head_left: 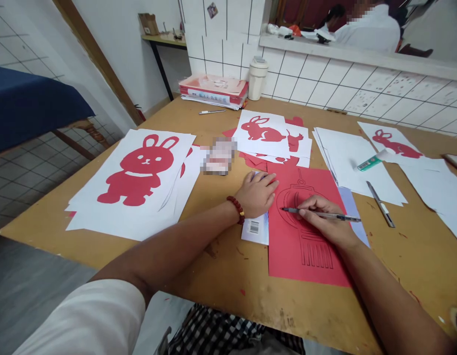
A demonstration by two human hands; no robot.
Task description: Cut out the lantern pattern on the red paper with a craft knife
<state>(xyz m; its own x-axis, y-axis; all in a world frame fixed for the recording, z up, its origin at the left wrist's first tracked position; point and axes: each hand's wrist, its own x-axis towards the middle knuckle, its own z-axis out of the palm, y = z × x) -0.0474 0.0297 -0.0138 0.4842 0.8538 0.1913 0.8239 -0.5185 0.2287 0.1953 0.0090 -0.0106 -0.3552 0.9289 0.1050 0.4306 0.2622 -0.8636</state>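
A sheet of red paper (287, 256) lies on the table in front of me, with a lantern drawn on it in dark lines. My right hand (326, 219) grips a pen (339, 216), whose tip rests at the left side of the lantern's round body. Fingers spread flat, my left hand (256, 193) presses on the red sheet's left edge; a beaded bracelet (236, 208) circles that wrist. Under the red paper, a pale blue booklet (256, 232) with a barcode sticks out on both sides.
White sheets with a red rabbit cutout (141, 185) lie left; another rabbit sheet (263, 130) lies behind the red paper. On the right are white papers (347, 153), a green-and-white glue tube (371, 160) and a utility knife (380, 203). A cup (258, 79) stands beside stacked red packs (213, 88).
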